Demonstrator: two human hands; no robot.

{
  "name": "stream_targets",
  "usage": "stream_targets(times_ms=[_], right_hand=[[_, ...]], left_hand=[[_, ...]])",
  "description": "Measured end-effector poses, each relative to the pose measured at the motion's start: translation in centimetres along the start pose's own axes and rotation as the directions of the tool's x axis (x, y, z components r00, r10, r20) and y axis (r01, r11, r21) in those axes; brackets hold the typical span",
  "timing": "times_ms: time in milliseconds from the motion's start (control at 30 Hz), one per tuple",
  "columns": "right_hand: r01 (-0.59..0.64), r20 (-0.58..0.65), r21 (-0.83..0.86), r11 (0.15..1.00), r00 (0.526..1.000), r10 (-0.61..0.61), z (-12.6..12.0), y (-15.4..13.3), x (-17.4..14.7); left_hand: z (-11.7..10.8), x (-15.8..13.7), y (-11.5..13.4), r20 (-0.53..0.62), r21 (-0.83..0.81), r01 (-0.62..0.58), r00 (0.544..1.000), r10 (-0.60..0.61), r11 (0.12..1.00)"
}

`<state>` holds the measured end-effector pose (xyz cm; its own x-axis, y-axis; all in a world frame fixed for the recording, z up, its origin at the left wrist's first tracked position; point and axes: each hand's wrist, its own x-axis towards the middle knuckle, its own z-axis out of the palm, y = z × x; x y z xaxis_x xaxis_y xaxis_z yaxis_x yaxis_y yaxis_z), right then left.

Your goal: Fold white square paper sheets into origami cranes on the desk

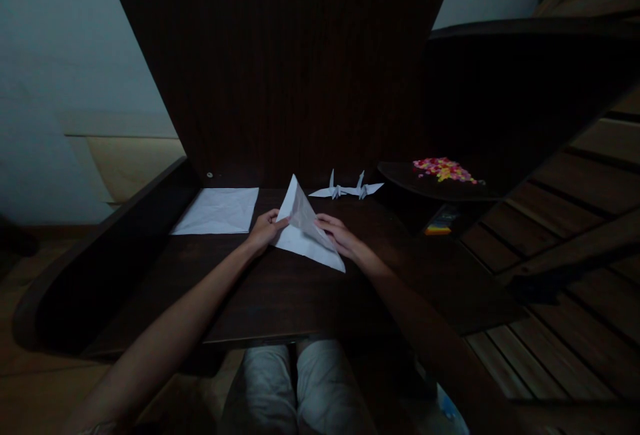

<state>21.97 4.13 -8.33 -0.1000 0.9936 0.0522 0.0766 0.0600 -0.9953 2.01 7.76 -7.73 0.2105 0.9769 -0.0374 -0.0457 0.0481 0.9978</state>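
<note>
Between my two hands is a folded sheet of white paper (306, 238), held tilted just over the dark desk, one corner pointing up and a flap standing partly raised. My left hand (264, 229) pinches its left edge, thumb on top. On the right edge, my right hand (339, 233) is closed with its thumb and fingers at the raised flap; some fingertips are hidden behind the paper. Behind it, two white paper cranes (347, 191) stand side by side. Left of my left hand lies a flat stack of white paper sheets (220, 211).
The dark wooden desk (280, 308) has a raised side panel (110, 261) at left and a tall back panel (280, 75). On the right, a small curved shelf (400, 178) bears a heap of pink, red and yellow pieces (447, 169). Beneath it sits a small colourful item (440, 227).
</note>
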Motion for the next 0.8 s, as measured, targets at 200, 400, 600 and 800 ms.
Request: stream_targets(times_ms=[200, 400, 600, 800], right_hand=[[-0.096, -0.024, 0.209, 0.973, 0.994, 0.103, -0.3, 0.6, 0.5], [-0.073, -0.055, 0.228, 0.971, 0.995, 0.087, -0.3, 0.4, 0.4], [-0.06, -0.08, 0.248, 0.967, 0.993, 0.082, -0.6, 0.5, 0.6], [-0.082, -0.022, 0.344, 0.935, 0.995, 0.096, -0.8, 0.5, 0.8]], left_hand=[[0.0, 0.1, 0.8, 0.168, -0.16, 0.141, 0.979, -0.113, 0.977], [-0.8, -0.4, 0.5, 0.307, -0.007, 0.054, 0.95, -0.049, 0.999], [-0.9, -0.5, 0.4, 0.278, 0.029, 0.002, 0.961, -0.01, 1.0], [-1.0, -0.3, 0.4, 0.254, -0.045, -0.028, 0.966, 0.039, 0.999]])
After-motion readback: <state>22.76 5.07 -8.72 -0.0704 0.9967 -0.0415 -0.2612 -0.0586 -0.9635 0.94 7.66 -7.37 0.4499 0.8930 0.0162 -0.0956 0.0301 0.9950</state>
